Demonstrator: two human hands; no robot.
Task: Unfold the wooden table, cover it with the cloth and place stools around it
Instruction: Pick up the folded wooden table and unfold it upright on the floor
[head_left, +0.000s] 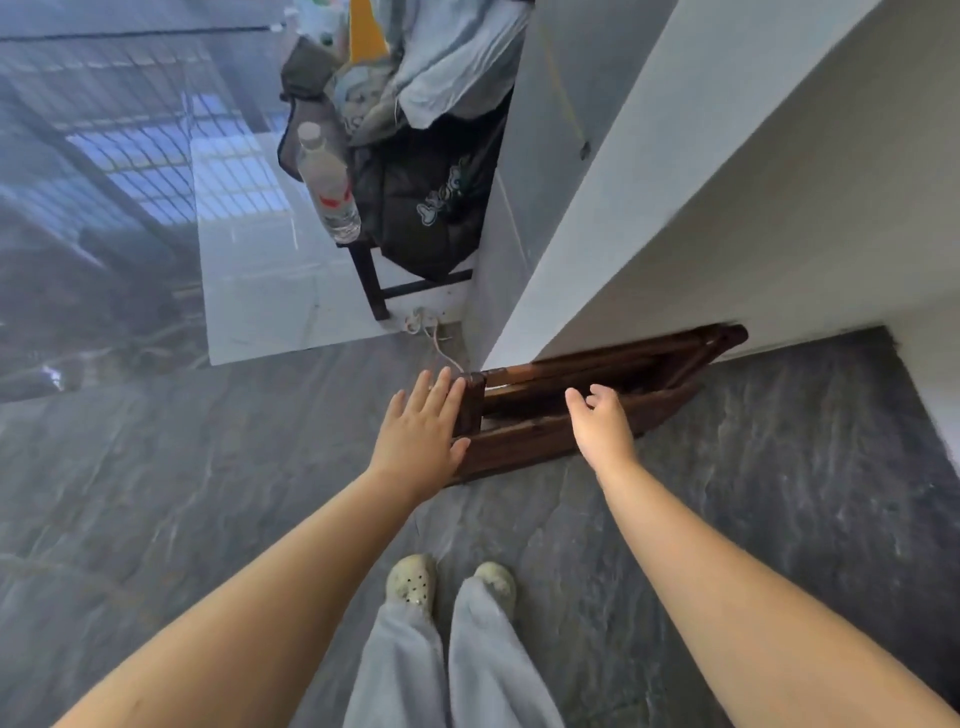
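Grey veined floor (208, 467) runs up to a white wall (727, 182), and the folded wooden table (623, 358) lies on its edge at the foot of that wall, directly under both hands.

The left hand (423, 431) is open and flat, fingers straight. Its fingertips and thumb lie against the near end of the table, though I cannot tell whether they press or only touch. The right hand (602, 421) reaches over the table's upper edge further along, thumb apart and fingers loosely curved. It does not seem to have closed on anything yet.

By my reading this is the very start: the table is still folded flat, and no cloth is spread. The next move probably calls for a firm hold with both hands, then drawing the table away from the wall to open floor, where the legs have room to swing out. The legs could pinch fingers.

Beyond the left hand stands a dark stool (371, 280) loaded with things. A black bag (431, 208) hangs against its front, its contents hidden. Pale blue clothing (457, 57) is heaped above the bag. A clear plastic bottle (327, 182) with a white cap stands at the stool's edge. Whether it sits in a pocket I cannot tell. A white cord (431, 332) lies on the floor between the stool and the left hand.
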